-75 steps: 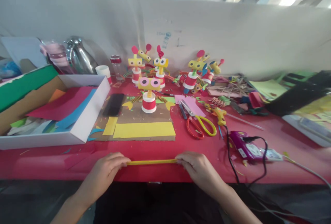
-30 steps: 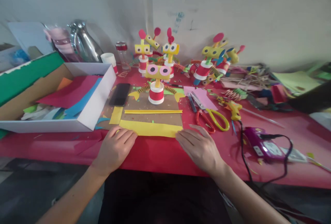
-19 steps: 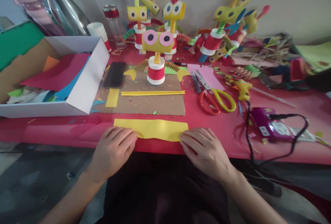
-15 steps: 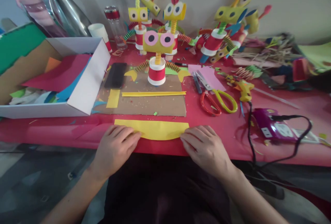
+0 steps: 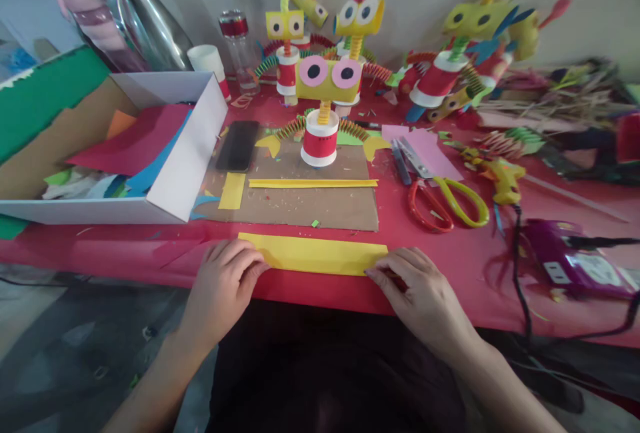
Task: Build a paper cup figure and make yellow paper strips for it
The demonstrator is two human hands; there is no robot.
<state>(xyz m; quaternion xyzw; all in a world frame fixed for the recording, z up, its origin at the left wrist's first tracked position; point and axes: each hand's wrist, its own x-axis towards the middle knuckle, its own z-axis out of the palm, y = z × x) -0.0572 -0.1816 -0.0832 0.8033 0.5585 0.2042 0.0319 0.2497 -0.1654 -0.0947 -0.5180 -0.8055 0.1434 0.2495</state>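
Observation:
A yellow paper strip [image 5: 320,254] lies lengthwise near the front edge of the red-covered table, its near edge almost straight. My left hand [image 5: 223,286] pinches its left end between thumb and fingers. At the right end, my right hand [image 5: 420,290] grips the strip the same way, fingers curled over it. Just beyond is a brown cardboard sheet [image 5: 310,210], bearing a thin folded yellow strip [image 5: 313,184] and a small yellow paper piece [image 5: 232,191]. A paper-cup robot figure [image 5: 321,140] with pink-ringed eyes stands on the cardboard's far part.
To the left stands a white box [image 5: 185,153] of coloured paper, beside a black phone [image 5: 238,146]. Scissors [image 5: 445,203] with red and yellow handles lie right of the cardboard. Farther right are a yellow glue gun [image 5: 505,180] and a purple device [image 5: 565,256] with a black cord.
The yellow strip's near edge has gone from bowed to nearly straight. Both hands keep hold of its ends, with the fingertips shifted slightly. The whole view has swung a little.

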